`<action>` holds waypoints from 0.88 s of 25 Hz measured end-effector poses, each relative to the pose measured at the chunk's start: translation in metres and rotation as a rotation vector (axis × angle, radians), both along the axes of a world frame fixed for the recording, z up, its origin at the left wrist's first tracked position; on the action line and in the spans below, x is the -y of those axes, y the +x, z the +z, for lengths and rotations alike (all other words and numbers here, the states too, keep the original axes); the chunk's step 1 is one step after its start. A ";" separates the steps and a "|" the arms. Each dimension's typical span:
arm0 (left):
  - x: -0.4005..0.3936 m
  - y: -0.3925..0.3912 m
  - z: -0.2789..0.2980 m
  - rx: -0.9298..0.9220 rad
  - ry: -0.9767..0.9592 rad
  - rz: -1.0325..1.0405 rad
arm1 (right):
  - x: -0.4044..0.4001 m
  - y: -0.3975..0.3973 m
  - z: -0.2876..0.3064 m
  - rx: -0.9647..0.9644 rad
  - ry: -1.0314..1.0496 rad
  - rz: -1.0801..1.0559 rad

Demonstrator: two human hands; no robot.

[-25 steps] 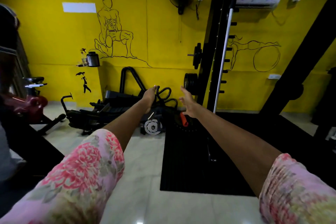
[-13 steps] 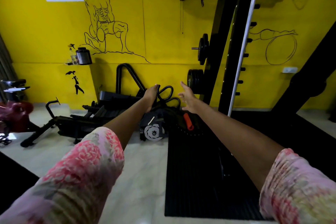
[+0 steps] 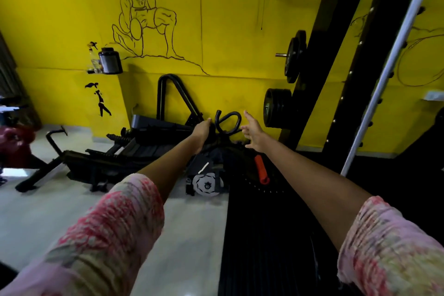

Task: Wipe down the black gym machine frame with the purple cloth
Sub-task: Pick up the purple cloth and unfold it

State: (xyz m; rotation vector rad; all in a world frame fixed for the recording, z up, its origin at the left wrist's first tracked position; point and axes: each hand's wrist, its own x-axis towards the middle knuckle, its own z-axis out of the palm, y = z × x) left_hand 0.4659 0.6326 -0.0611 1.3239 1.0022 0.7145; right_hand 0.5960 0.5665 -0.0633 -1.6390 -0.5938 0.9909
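Reaching forward: the view has closed in on the black frame (image 3: 319, 55). Left hand (image 3: 204, 131) curls over something dark, unidentifiable; right hand (image 3: 253, 133), left of the frame, is spread and empty. Purple cloth unseen; wiping not begun.

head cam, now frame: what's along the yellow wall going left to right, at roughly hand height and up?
dark jar on the small shelf → black triangular frame leaning on the wall → left hand → curled black handle → right hand → stacked weight plates → black rack upright → silver bar
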 end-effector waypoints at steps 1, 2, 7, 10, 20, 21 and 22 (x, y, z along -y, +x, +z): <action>-0.016 0.011 -0.009 -0.007 -0.028 0.003 | -0.018 0.011 -0.010 -0.015 -0.032 0.013; -0.033 0.022 -0.017 -0.016 -0.046 0.015 | -0.036 0.021 -0.021 -0.030 -0.064 0.024; -0.134 0.082 -0.053 -0.043 -0.065 0.037 | -0.142 0.081 -0.063 -0.053 -0.124 0.012; -0.197 0.122 -0.070 -0.072 -0.078 0.009 | -0.210 0.121 -0.077 -0.084 -0.135 -0.011; -0.386 0.264 -0.143 -0.162 -0.149 -0.116 | -0.373 0.263 -0.146 -0.181 -0.248 -0.115; -0.400 0.279 -0.153 -0.174 -0.167 -0.137 | -0.387 0.282 -0.156 -0.176 -0.270 -0.117; -0.417 0.295 -0.162 -0.172 -0.195 -0.141 | -0.401 0.301 -0.165 -0.171 -0.293 -0.116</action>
